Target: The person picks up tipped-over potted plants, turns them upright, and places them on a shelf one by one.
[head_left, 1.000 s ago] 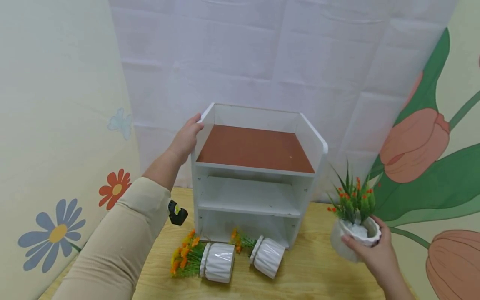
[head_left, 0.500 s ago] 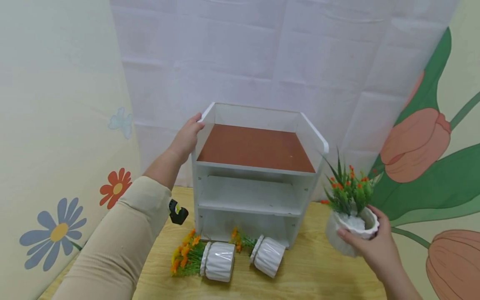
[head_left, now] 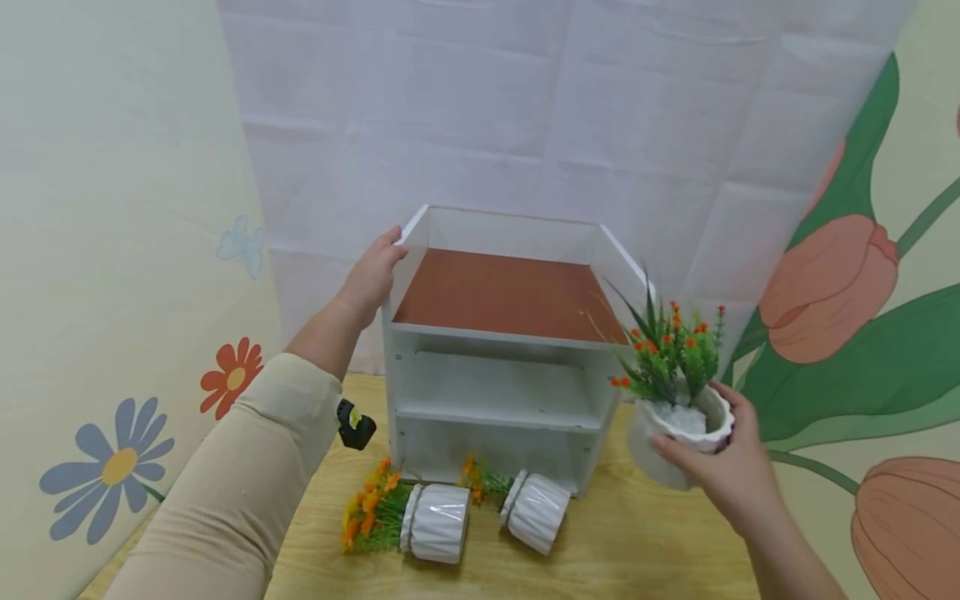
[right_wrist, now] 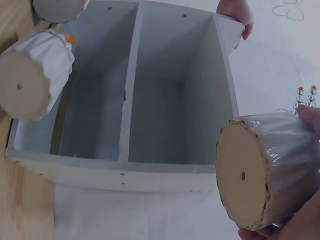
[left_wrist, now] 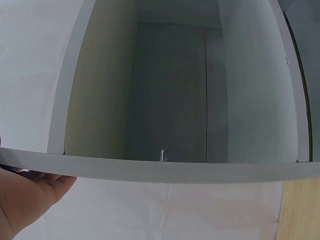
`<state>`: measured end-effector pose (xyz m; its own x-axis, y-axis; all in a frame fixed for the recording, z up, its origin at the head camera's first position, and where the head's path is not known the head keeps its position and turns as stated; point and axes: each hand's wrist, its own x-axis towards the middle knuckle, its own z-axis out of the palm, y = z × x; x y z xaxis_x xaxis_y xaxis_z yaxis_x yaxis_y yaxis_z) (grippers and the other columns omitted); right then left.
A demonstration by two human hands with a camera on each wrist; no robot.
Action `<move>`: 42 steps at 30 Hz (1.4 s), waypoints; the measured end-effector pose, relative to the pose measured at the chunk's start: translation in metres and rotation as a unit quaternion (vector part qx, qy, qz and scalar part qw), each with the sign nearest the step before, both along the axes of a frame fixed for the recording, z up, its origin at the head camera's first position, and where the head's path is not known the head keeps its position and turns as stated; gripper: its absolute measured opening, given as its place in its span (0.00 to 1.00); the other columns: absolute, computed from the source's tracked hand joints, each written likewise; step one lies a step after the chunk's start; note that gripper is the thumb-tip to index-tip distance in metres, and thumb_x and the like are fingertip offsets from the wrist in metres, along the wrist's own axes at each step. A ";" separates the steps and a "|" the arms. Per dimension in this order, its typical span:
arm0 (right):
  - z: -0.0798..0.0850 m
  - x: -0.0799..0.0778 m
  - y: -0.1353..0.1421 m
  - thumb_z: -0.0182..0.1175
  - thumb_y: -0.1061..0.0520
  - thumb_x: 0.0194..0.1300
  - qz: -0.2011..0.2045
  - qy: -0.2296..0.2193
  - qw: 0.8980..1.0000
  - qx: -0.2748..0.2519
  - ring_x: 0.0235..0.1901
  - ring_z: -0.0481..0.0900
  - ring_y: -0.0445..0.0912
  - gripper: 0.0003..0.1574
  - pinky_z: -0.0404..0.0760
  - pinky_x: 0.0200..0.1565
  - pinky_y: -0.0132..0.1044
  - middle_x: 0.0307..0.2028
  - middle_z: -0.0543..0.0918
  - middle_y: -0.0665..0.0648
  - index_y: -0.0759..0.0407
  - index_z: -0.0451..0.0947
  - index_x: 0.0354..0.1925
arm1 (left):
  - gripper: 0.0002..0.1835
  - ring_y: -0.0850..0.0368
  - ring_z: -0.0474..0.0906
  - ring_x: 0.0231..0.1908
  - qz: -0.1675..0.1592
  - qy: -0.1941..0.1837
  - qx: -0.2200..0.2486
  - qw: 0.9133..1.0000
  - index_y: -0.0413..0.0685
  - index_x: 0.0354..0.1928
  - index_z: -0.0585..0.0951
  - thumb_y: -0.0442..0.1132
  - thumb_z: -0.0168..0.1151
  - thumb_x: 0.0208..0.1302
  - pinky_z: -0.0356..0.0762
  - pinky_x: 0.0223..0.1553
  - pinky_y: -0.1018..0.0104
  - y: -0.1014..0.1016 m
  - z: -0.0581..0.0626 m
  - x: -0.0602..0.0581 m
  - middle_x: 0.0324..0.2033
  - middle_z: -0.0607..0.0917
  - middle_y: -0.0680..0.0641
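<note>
A white shelf unit (head_left: 495, 421) with a brown top panel (head_left: 510, 292) stands in the middle of the head view. My left hand (head_left: 371, 279) grips the upper edge of its left side panel, thumb on the inner face. To the right of the unit, my right hand (head_left: 731, 462) holds a white potted plant (head_left: 675, 437) by its pot, the thumb on the near side. Green leaves and small red-orange flowers rise from it, overlapping the unit's right edge in the head view. The right wrist view shows the pot's tan underside (right_wrist: 242, 175) with a small hole.
Two white pots lie on their sides on the wooden table (head_left: 622, 550) before the unit: a left pot (head_left: 437, 523) with orange flowers and a right pot (head_left: 536, 512). A white cloth (head_left: 487, 108) hangs behind. Flower-painted walls (head_left: 825, 317) flank both sides.
My right hand has carried the potted plant leftward and slightly up, closer to the unit's right side. The left hand stays on the side panel, and the fallen pots have not moved.
</note>
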<state>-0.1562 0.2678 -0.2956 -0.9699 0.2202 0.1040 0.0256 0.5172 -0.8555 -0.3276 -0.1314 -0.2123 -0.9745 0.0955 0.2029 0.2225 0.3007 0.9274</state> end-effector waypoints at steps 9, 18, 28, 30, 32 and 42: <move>0.015 -0.008 -0.018 0.71 0.46 0.57 0.023 -0.002 1.000 -0.009 0.67 0.60 0.59 0.71 0.76 0.53 0.39 0.73 0.51 0.70 0.48 0.29 0.78 | 0.32 0.40 0.52 0.73 0.000 -0.002 0.000 1.000 0.57 0.79 0.41 0.49 0.31 0.77 0.49 0.71 0.34 0.000 0.000 0.002 0.77 0.51 0.43; 0.035 -0.020 -0.034 0.71 0.43 0.57 0.042 0.016 0.999 -0.028 0.69 0.58 0.59 0.72 0.70 0.62 0.54 0.74 0.49 0.67 0.48 0.29 0.78 | 0.32 0.40 0.54 0.72 0.008 -0.001 -0.003 1.000 0.55 0.79 0.42 0.48 0.31 0.77 0.50 0.70 0.35 -0.001 -0.001 0.002 0.76 0.53 0.42; 0.055 -0.036 -0.047 0.71 0.44 0.57 0.057 0.046 0.996 -0.050 0.69 0.60 0.56 0.70 0.69 0.64 0.49 0.74 0.51 0.65 0.50 0.31 0.77 | 0.32 0.40 0.53 0.73 0.013 0.006 -0.013 1.000 0.57 0.79 0.42 0.50 0.30 0.77 0.50 0.70 0.34 0.000 -0.001 0.003 0.77 0.51 0.43; 0.057 -0.040 -0.050 0.71 0.45 0.57 0.058 0.050 0.995 -0.055 0.69 0.61 0.55 0.69 0.70 0.63 0.48 0.74 0.52 0.64 0.50 0.32 0.77 | 0.32 0.40 0.52 0.73 0.013 0.004 -0.012 1.000 0.57 0.79 0.42 0.49 0.31 0.77 0.49 0.71 0.35 0.000 -0.001 0.004 0.77 0.51 0.44; 0.060 -0.044 -0.053 0.72 0.46 0.57 0.058 0.054 0.995 -0.063 0.69 0.61 0.55 0.69 0.70 0.64 0.48 0.74 0.52 0.63 0.50 0.33 0.77 | 0.32 0.41 0.51 0.73 0.014 0.002 -0.009 1.000 0.57 0.79 0.42 0.49 0.31 0.77 0.48 0.71 0.36 0.000 -0.001 0.004 0.77 0.50 0.44; 0.069 -0.058 -0.067 0.72 0.46 0.55 0.060 0.055 0.994 -0.072 0.70 0.60 0.55 0.70 0.67 0.66 0.52 0.75 0.52 0.62 0.48 0.33 0.77 | 0.31 0.40 0.54 0.72 0.012 0.002 -0.005 1.000 0.56 0.79 0.42 0.48 0.30 0.77 0.50 0.70 0.35 0.000 -0.003 0.004 0.76 0.53 0.42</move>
<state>-0.2143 0.2008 -0.2269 -0.9746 0.1236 0.1867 -0.1269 0.3824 -0.9153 -0.3233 -0.1319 -0.2153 -0.9755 0.0747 0.2068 0.2198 0.3153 0.9232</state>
